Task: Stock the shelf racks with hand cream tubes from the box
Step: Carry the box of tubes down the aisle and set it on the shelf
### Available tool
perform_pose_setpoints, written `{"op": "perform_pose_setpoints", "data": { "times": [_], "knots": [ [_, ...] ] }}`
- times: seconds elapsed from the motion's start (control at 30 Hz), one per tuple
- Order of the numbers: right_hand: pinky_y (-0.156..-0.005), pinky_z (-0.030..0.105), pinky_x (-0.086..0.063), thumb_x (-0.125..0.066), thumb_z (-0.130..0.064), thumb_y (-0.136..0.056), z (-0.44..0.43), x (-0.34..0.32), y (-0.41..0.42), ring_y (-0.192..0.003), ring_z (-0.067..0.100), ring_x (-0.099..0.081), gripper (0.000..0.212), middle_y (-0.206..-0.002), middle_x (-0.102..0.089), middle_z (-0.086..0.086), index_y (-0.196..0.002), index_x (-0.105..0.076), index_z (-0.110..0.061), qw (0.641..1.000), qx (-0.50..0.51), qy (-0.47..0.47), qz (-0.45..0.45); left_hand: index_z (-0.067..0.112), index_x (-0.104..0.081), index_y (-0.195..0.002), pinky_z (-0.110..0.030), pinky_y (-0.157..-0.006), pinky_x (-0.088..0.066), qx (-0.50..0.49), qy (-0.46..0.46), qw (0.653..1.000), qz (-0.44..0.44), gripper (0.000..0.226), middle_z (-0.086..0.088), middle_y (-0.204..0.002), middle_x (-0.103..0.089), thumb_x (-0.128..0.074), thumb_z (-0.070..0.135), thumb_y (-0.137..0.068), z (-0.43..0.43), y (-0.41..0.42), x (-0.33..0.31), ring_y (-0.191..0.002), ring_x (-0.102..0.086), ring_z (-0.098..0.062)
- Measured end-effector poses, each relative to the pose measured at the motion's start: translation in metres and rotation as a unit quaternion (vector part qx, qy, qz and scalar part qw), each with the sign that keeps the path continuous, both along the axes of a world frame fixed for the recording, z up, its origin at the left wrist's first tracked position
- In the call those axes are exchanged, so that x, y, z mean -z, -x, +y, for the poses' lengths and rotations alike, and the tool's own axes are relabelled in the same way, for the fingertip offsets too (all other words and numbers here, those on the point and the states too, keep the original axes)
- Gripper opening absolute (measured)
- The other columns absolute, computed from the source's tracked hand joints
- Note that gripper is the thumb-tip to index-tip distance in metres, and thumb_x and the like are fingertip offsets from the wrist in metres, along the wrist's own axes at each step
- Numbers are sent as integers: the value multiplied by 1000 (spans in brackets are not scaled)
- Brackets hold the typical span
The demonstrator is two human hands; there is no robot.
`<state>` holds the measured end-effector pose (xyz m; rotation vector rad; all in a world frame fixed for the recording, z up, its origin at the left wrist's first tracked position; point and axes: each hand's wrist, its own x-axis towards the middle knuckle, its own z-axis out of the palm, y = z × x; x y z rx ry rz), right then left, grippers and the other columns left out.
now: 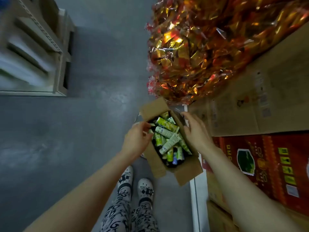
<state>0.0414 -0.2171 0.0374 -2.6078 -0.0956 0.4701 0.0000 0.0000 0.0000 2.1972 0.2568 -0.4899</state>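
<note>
While bent over the open box (154,163) down by the shoes (145,188), heaped with loose hand cream tubes (164,131), noted left hand (139,136) fingers curled, pinching one at the left rim, right hand (195,129) fingers spread above the right flap; judged light, soft-walled, slick, best pinched mid-body near the cap.

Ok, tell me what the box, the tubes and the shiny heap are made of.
Box: brown cardboard, matte, with creased flaps. Tubes: probably soft plastic, with a smooth printed skin. Shiny heap: seemingly gold and red foil under clear film, judging by the sharp glints.
</note>
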Motion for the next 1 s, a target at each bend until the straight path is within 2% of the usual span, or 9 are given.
{"op": "perform_pose_setpoints", "data": {
  "times": [0.17,0.3,0.37,0.47,0.57,0.63,0.73,0.87,1.0],
  "knots": [
    [-96,41,-44,-50,-5,-95,0,39,-2,-124,27,-47,56,-139,-46,6,-146,-34,-22,996,-8,81,24,20,-56,-105,-26,-69,-38,-2,-37,997,62,20,3,-100,-66,-60,30,-89,-8,3,38,-92,-63,-18],
    [-92,42,-48,-49,-1,-95,2,63,-1,-121,31,-52,63,-144,-46,8,-150,-26,-21,992,1,122,46,16,-44,-99,-31,-68,-41,-31,-41,995,86,26,-5,-97,-65,-62,33,-89,-13,3,50,-91,-62,-27],
    [-88,42,-51,-48,0,-94,2,72,0,-115,32,-57,59,-138,-52,9,-147,-30,-19,989,-7,139,43,9,-42,-106,-36,-72,-46,-50,-38,991,118,40,-11,-104,-64,-65,36,-87,-15,2,55,-96,-61,-32],
    [-76,42,-51,-42,0,-96,1,78,0,-98,36,-63,48,-118,-62,12,-139,-35,-20,985,-10,165,49,2,-38,-119,-42,-82,-50,-52,-12,986,159,55,-17,-113,-62,-66,35,-86,-20,3,64,-103,-60,-36],
    [-76,46,-51,-37,2,-95,0,77,-2,-93,39,-62,48,-107,-64,16,-138,-34,-20,980,-13,187,74,3,-29,-131,-47,-79,-54,-21,38,981,187,59,-21,-113,-60,-61,21,-86,-27,3,66,-96,-64,-40],
    [-77,46,-50,-38,5,-94,3,73,-3,-95,40,-61,51,-106,-64,17,-138,-34,-20,977,-19,196,78,6,-23,-137,-45,-84,-53,-21,52,980,190,63,-21,-119,-57,-58,16,-86,-30,4,65,-100,-62,-40],
    [-79,45,-48,-37,6,-93,5,64,-4,-98,41,-58,54,-105,-64,19,-138,-35,-22,977,-20,194,82,3,-29,-133,-42,-88,-48,-38,46,979,193,54,-22,-125,-54,-53,9,-86,-29,5,58,-111,-56,-38],
    [-78,45,-46,-38,12,-89,12,47,4,-98,40,-56,65,-102,-63,20,-144,-31,-22,980,-19,175,89,15,-33,-130,-52,-80,-55,-71,62,977,191,65,-18,-117,-59,-45,32,-69,-16,11,44,-95,-64,-42],
    [-69,38,-41,-42,12,-88,27,24,8,-94,38,-57,68,-98,-62,20,-146,-30,-22,984,-26,163,70,14,-37,-123,-50,-82,-55,-74,22,978,193,63,-21,-112,-61,-37,33,-63,1,9,21,-92,-65,-45]
  ]
}}
